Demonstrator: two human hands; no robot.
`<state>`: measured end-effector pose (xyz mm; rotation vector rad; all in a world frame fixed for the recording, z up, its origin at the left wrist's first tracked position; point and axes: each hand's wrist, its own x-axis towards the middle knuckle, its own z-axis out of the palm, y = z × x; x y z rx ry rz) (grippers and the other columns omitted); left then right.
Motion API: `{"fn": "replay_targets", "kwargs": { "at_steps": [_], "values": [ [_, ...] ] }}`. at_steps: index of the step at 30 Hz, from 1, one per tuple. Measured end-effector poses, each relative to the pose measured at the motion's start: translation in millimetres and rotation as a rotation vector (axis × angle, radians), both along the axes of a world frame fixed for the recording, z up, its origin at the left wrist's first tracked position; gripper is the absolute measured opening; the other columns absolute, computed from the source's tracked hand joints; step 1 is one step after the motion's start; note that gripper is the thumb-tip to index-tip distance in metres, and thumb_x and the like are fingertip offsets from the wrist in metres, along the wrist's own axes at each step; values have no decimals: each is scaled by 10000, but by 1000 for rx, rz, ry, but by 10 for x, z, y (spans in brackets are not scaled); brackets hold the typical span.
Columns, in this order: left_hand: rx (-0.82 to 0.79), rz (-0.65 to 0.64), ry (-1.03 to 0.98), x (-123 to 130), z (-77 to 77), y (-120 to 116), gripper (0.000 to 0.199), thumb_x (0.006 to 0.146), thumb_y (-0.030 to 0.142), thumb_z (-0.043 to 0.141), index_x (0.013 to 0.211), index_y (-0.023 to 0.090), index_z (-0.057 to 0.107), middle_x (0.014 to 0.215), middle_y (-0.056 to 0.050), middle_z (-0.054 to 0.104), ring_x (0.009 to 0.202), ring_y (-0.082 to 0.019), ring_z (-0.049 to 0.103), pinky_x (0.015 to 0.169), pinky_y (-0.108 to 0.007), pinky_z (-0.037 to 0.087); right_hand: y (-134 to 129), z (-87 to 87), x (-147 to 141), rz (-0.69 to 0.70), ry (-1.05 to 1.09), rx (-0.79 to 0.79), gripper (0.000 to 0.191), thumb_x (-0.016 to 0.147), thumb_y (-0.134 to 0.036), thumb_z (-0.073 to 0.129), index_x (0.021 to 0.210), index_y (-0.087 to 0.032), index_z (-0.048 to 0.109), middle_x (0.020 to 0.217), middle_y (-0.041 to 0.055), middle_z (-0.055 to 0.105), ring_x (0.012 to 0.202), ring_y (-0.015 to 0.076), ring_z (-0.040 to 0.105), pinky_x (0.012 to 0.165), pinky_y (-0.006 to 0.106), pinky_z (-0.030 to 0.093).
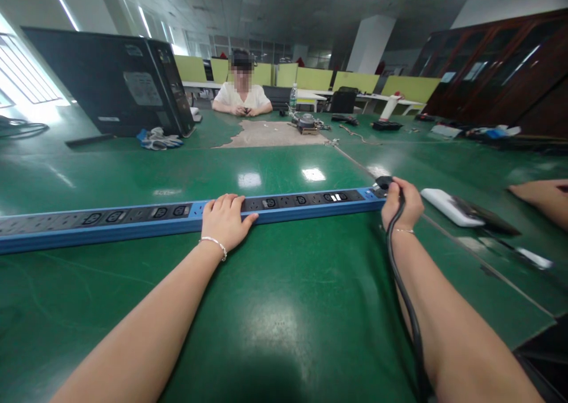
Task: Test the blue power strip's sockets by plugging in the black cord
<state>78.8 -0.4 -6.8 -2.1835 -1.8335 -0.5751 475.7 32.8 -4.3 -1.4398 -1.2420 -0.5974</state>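
1. Left hand (225,218) lies palm-down, fingers spread slightly, across the blue power strip (293,213), thumb apart by its near side.
2. Right hand (404,205) is closed around a black plug (384,181) at the strip's right end; whether the plug is seated, I can't tell from here. Its black cable (399,267) hangs down along the forearm.
3. That strip runs across the green table (284,284), its left end out of view, with dark socket rows set into its top and small white patches towards the right.
4. Near the table's far edge stands a clear bottle (293,97) with a greenish label; its contents are unclear.
5. Over on the left, a big black case (102,80) carries pale labels, their print too small to read. Gloves (158,138) lie just beside it.
6. A person (242,95) in white sits across, hands together around something small and dark.
7. Right of the strip lies a white device (450,208), near another person's forearm (544,197).
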Motion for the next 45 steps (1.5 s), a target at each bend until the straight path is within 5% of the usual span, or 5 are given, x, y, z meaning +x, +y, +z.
{"fn": "replay_targets", "kwargs": {
  "at_steps": [9,18,45],
  "values": [
    [13,2,1,-5,-17,5,550,846,556,386,1214,176,534,1285,-124,557,1216,-276,456,1006,-441,298,58,-130,151,113,8,-174,335,845,-427,452,951,-198,672,957,86,683,902,229,618,855,377,470],
    [31,-19,5,-8,-31,16,555,847,555,381,1215,168,533,1285,-134,557,1215,-277,460,1005,-448,305,18,-52,124,89,-183,-282,345,861,-384,441,1028,-192,674,944,96,671,885,235,605,812,351,473],
    [14,-16,-28,-4,-23,2,532,848,542,383,1232,201,523,1302,-130,546,1231,-274,448,1026,-457,282,36,-110,85,82,-165,-276,314,831,-369,460,975,-216,693,931,75,677,866,221,618,801,346,488]
  ]
}}
